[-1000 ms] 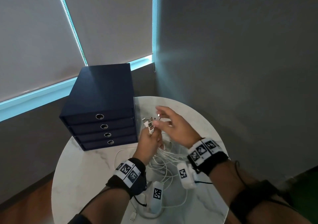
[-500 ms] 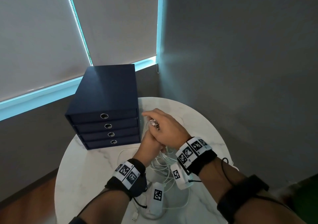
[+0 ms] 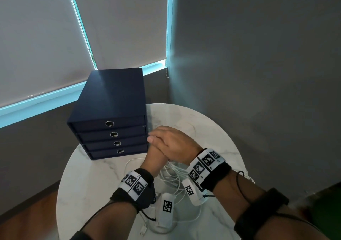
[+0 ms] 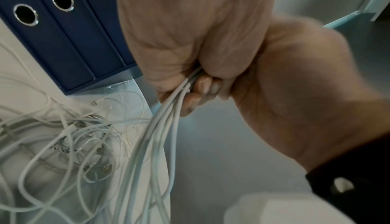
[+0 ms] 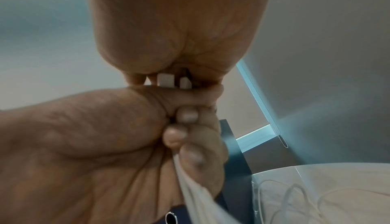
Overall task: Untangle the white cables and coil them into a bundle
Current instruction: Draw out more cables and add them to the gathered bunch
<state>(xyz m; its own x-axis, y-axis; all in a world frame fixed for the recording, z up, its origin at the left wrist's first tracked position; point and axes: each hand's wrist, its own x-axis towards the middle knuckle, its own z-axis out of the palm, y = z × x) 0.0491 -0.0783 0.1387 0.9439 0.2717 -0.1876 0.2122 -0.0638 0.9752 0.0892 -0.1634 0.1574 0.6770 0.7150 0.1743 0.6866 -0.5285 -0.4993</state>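
Note:
Several white cables (image 3: 172, 177) lie tangled on the round marble table (image 3: 212, 134). My left hand (image 3: 154, 159) is a fist round a bunch of strands (image 4: 160, 135) that rise from the tangle (image 4: 80, 135). My right hand (image 3: 173, 143) sits on top of that fist, its fingers curled over the white plug ends (image 5: 165, 79) that stick out above it. The same bunch (image 5: 194, 189) hangs down below the left fingers (image 5: 185, 115). In the head view the plugs are hidden under the right hand.
A dark blue four-drawer box (image 3: 110, 110) stands at the table's back left, close to my hands. One loose plug (image 3: 142, 232) lies near the front rim. Grey walls and window blinds stand behind the table.
The right hand, held open above the exposed plugs a second ago, has come down and closed over them. Both hands have drifted slightly left, toward the drawer box.

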